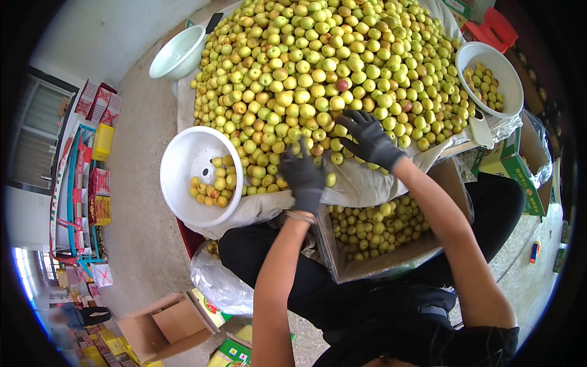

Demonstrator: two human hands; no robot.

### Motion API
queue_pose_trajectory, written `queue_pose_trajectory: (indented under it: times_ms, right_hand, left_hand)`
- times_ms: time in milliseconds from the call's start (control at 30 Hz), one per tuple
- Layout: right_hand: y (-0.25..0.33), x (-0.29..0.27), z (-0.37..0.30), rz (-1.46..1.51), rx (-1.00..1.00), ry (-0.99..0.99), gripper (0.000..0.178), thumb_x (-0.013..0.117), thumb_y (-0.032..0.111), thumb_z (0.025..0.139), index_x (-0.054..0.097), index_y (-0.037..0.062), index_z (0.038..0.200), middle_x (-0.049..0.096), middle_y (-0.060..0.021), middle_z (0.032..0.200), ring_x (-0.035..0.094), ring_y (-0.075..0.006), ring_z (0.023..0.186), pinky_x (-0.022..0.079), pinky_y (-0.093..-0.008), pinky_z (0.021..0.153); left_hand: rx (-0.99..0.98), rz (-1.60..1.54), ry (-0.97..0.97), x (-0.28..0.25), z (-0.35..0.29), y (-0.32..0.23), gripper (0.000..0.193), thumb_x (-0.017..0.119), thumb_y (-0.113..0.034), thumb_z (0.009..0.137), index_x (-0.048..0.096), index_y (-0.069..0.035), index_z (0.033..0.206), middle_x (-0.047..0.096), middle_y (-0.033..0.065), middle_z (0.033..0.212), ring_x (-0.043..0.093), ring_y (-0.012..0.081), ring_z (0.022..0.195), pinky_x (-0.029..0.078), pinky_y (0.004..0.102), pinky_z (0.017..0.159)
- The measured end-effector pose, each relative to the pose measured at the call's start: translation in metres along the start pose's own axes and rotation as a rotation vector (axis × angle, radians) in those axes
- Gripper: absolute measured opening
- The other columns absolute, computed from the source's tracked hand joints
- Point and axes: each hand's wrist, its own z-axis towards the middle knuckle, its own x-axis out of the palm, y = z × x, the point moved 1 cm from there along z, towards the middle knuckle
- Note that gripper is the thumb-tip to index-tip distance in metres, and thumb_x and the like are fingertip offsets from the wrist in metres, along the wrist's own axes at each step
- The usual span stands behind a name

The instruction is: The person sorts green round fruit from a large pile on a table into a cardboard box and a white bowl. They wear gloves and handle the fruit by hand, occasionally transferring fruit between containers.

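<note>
A large heap of small round yellow-green fruits [293, 73], which look like jujubes, covers a cloth-lined surface ahead of me. My left hand [302, 174], in a dark glove, rests on the near edge of the heap with its fingers apart. To its right, my right hand [373, 140], gloved alike, reaches over the fruit with fingers spread. Neither visibly grips a fruit, though some fingertips are partly hidden among them. Between my legs stands a lined cardboard box [330, 248] partly filled with the same fruits.
A white basin with holes [174, 177], holding several fruits, stands left of the heap. Another white basin [512, 85] with fruits is at the right, and a pale green one [177, 52] at the far left. An open carton [143, 333] and a plastic bag [220, 281] lie lower left.
</note>
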Motion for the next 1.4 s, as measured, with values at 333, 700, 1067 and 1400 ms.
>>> queue_pose_trajectory:
  times_ms: [333, 700, 1067, 1400]
  right_hand:
    - [-0.015, 0.018, -0.018, -0.213, 0.179, 0.338, 0.065, 0.062, 0.059, 0.07, 0.049, 0.0298, 0.127, 0.042, -0.0167, 0.129, 0.043, -0.0356, 0.118, 0.038, -0.0458, 0.094]
    - [-0.048, -0.07, -0.111, -0.027, 0.113, -0.108, 0.049, 0.064, 0.028, 0.081, 0.05, 0.0105, 0.125, 0.051, -0.0152, 0.121, 0.048, -0.0343, 0.111, 0.039, -0.0429, 0.093]
    - [-0.088, -0.087, -0.12, 0.089, 0.522, 0.032, 0.048, 0.063, 0.04, 0.08, 0.056, 0.0027, 0.11, 0.058, -0.0184, 0.1, 0.056, -0.0346, 0.095, 0.045, -0.0422, 0.082]
    - [0.021, -0.033, -0.082, -0.166, -0.16, 0.034, 0.023, 0.059, 0.011, 0.071, 0.063, 0.0076, 0.093, 0.061, -0.0048, 0.093, 0.053, -0.0238, 0.099, 0.043, -0.0364, 0.083]
  left_hand:
    - [-0.146, -0.01, 0.297, 0.043, -0.022, -0.025, 0.056, 0.057, -0.055, 0.076, 0.052, -0.012, 0.113, 0.048, 0.0105, 0.118, 0.05, 0.0379, 0.1, 0.041, 0.0538, 0.076]
    - [0.0, -0.841, 0.183, 0.01, -0.026, -0.012, 0.051, 0.07, -0.019, 0.073, 0.049, -0.004, 0.117, 0.054, 0.0214, 0.109, 0.05, 0.0408, 0.103, 0.041, 0.0436, 0.089]
    - [-0.503, 0.118, 0.695, 0.003, -0.025, 0.119, 0.091, 0.033, -0.069, 0.082, 0.031, 0.01, 0.127, 0.044, 0.037, 0.118, 0.053, 0.0469, 0.099, 0.045, 0.0503, 0.08]
    - [-0.537, -0.158, 0.739, -0.002, -0.03, 0.077, 0.079, 0.055, -0.064, 0.075, 0.038, -0.001, 0.119, 0.057, 0.0306, 0.104, 0.055, 0.0432, 0.101, 0.044, 0.049, 0.084]
